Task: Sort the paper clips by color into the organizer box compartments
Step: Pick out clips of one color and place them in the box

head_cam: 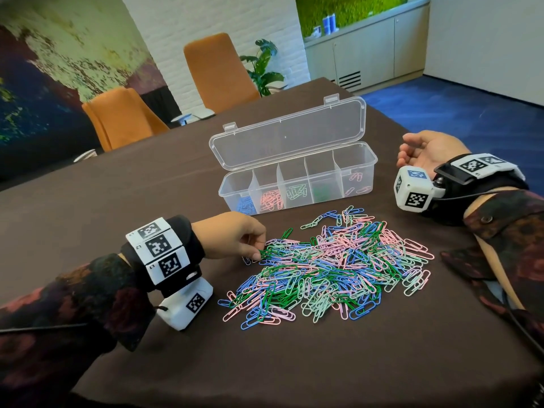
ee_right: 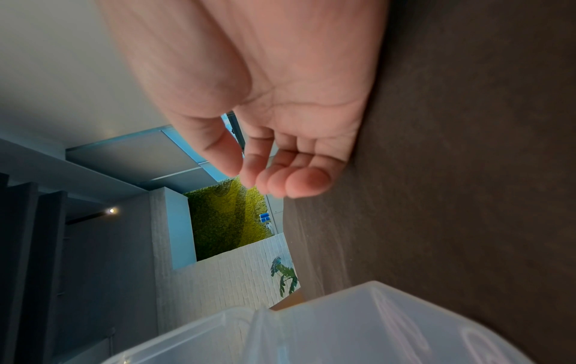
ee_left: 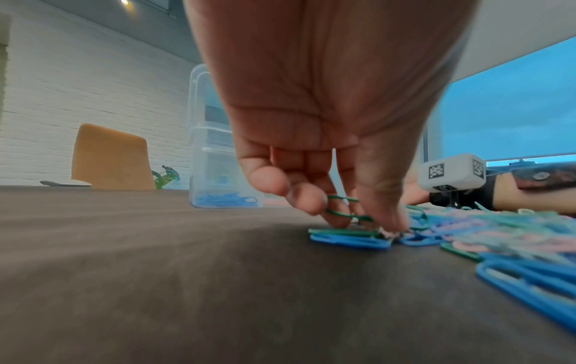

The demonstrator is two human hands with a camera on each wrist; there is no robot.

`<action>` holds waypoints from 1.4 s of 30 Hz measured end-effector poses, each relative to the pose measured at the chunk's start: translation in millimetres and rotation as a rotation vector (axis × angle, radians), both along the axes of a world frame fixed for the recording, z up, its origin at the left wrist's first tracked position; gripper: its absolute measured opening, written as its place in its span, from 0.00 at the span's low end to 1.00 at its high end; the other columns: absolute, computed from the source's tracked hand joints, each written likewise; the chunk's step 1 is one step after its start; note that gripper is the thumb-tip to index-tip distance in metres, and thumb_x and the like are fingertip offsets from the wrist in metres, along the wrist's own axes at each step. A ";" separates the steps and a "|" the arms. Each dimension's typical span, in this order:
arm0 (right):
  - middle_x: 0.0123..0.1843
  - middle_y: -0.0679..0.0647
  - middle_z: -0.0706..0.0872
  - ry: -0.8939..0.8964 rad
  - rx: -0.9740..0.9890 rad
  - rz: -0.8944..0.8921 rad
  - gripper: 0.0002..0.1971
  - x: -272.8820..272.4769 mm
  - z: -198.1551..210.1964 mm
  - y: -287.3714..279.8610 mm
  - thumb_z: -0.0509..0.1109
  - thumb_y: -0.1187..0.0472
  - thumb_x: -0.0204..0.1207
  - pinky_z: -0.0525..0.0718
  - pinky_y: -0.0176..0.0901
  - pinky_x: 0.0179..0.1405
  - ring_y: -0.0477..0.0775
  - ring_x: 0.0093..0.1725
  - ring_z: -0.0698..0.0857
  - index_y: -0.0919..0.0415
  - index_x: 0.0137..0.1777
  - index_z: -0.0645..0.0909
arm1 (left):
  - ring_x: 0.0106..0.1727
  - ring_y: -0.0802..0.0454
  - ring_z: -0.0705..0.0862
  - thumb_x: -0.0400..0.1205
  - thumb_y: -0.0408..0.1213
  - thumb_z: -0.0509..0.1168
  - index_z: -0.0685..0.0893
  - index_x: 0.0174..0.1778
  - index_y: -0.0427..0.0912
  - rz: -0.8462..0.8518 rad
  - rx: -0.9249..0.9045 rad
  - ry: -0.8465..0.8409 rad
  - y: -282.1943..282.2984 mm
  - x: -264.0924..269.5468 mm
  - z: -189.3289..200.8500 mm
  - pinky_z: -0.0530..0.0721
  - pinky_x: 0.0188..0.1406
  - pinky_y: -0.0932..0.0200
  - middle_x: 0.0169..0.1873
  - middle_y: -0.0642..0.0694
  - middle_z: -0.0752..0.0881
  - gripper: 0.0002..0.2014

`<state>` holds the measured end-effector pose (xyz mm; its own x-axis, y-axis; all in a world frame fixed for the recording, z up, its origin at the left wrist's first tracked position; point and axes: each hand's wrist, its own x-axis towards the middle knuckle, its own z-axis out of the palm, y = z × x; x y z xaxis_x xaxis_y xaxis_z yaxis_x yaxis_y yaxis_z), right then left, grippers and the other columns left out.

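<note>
green clips (ee_left: pixel 343 206) sit pinched in the curled fingers of our left hand (head_cam: pixel 232 234), low at the left edge of the mixed pile (head_cam: pixel 332 266) in the middle of the table (head_cam: pixel 117 184). our right hand (head_cam: pixel 424 153) rests palm-up, fingers loose and holding nothing, near the table's right edge, just beside the organizer box (head_cam: pixel 297 184). we judge the dark green compartment (head_cam: pixel 322 193) lies ahead and to the right of our left hand, across the pile's far edge; the box's long axis runs left to right.
</note>
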<state>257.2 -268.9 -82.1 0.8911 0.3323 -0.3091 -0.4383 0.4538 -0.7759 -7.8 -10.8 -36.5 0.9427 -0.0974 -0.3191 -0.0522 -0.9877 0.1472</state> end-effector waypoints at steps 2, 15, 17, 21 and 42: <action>0.37 0.52 0.76 0.003 0.007 -0.002 0.05 1.7 -1.3 0.0 0.61 0.62 0.79 0.79 0.31 0.23 0.47 0.31 0.75 0.60 0.44 0.78 | 0.33 0.66 0.77 0.77 0.38 0.72 0.78 0.36 0.54 0.023 -0.049 -0.030 3.7 -0.3 3.1 0.72 0.37 0.72 0.33 0.55 0.82 0.09; 0.36 0.52 0.77 0.007 0.003 -0.001 0.05 4.0 -1.7 -0.5 0.62 0.62 0.79 0.79 0.31 0.23 0.47 0.31 0.75 0.60 0.43 0.78 | 0.31 0.61 0.75 0.79 0.34 0.62 0.72 0.45 0.46 0.230 -0.515 0.024 -2.1 -3.1 0.3 0.75 0.39 0.66 0.32 0.55 0.78 0.05; 0.36 0.52 0.77 0.007 -0.001 0.003 0.05 4.0 -1.4 -0.4 0.62 0.62 0.79 0.79 0.32 0.23 0.47 0.31 0.75 0.60 0.43 0.78 | 0.29 0.62 0.70 0.81 0.38 0.67 0.73 0.45 0.50 0.135 -0.215 0.012 -9.0 1.1 -1.2 0.71 0.36 0.68 0.30 0.55 0.72 0.08; 0.36 0.52 0.76 0.008 -0.009 0.008 0.05 3.6 -0.9 -0.3 0.62 0.62 0.79 0.79 0.32 0.23 0.47 0.32 0.75 0.60 0.43 0.77 | 0.27 0.60 0.70 0.79 0.45 0.69 0.75 0.42 0.46 0.095 0.052 -0.019 -24.8 9.8 -1.7 0.66 0.29 0.69 0.26 0.55 0.71 0.10; 0.38 0.53 0.75 -0.010 0.002 -0.020 0.07 1.0 0.3 -2.1 0.59 0.62 0.80 0.78 0.32 0.24 0.48 0.32 0.74 0.60 0.44 0.78 | 0.29 0.53 0.84 0.47 0.33 0.87 0.83 0.41 0.35 0.650 -1.785 -0.106 0.8 -8.6 -8.2 0.85 0.28 0.61 0.36 0.42 0.87 0.29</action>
<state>258.2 -271.0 -81.7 0.9006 0.3148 -0.2996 -0.4214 0.4638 -0.7793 -16.4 -9.9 -44.7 0.9702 0.1258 -0.2073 0.1363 0.4244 0.8952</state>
